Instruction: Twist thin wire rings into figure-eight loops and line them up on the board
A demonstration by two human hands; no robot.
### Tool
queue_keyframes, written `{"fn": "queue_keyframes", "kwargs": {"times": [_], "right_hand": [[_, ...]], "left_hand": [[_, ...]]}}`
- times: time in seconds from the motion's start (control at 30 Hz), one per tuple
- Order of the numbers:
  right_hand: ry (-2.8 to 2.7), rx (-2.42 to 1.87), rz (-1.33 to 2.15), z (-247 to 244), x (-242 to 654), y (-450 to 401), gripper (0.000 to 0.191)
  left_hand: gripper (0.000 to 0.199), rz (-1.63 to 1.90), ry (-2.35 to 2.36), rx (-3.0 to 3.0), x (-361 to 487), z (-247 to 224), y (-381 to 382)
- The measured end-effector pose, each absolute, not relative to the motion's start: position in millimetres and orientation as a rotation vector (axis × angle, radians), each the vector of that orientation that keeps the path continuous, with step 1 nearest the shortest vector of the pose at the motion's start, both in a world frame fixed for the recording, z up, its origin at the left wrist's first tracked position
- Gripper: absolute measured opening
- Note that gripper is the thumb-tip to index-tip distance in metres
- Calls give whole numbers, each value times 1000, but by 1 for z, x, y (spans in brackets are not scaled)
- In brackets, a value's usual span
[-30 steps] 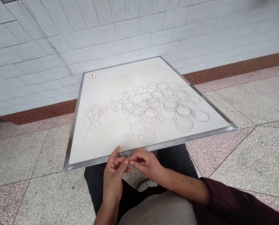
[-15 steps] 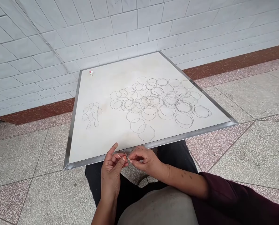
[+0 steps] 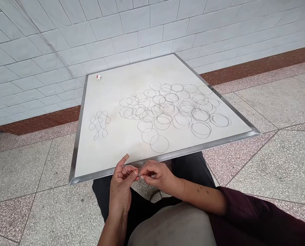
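Note:
My left hand (image 3: 124,177) pinches a thin wire loop (image 3: 127,167) between thumb and fingers, its index finger stretched upward. Close against it, my right hand (image 3: 154,174) grips the same wire with thumb and fingertips. Both hands are over my lap, just off the near edge of the white table (image 3: 111,155). Many round wire rings (image 3: 160,143) lie overlapping on the middle and right of the tabletop. A small group of twisted wire loops (image 3: 100,120) lies at the left. Where the two hands meet, the fingers partly hide the wire.
A small white and red object (image 3: 98,78) sits in the table's far left corner. Metal edging (image 3: 206,145) runs round the tabletop. Behind it stands a white tiled wall (image 3: 134,20) with a cable (image 3: 48,42). Terrazzo floor (image 3: 60,205) surrounds the table.
The wire between my hands has drawn in: its lower part no longer shows under the fingers, and a smaller loop stands above my left thumb. Both hands stay in nearly the same place.

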State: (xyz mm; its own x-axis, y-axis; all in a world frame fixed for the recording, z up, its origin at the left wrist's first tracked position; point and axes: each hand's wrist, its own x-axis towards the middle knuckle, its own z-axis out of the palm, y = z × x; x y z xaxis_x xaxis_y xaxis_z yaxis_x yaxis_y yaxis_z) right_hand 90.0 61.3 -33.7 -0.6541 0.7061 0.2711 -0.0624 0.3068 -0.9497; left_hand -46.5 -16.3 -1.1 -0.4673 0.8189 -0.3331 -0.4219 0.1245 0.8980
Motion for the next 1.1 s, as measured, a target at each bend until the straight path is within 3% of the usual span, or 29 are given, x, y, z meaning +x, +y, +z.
{"fn": "queue_keyframes", "kwargs": {"times": [0.5,0.6,0.73,0.83,1.1], "right_hand": [[-1877,-669,1391,-34,87,60,9],[-1836,-700,1470,-34,88,61,7],[-1642,-674,1718,-33,89,63,6],[-1526,-639,1854,-32,89,62,9],[-1629,-602,1736,-26,89,61,2]], "left_hand": [[54,1729,1418,250,-34,-1,-10],[53,1630,1401,314,-41,1,-12],[67,1488,1323,450,-51,5,-15],[63,1496,1321,468,-52,5,-15],[62,1519,1349,472,-51,0,-17]]}}
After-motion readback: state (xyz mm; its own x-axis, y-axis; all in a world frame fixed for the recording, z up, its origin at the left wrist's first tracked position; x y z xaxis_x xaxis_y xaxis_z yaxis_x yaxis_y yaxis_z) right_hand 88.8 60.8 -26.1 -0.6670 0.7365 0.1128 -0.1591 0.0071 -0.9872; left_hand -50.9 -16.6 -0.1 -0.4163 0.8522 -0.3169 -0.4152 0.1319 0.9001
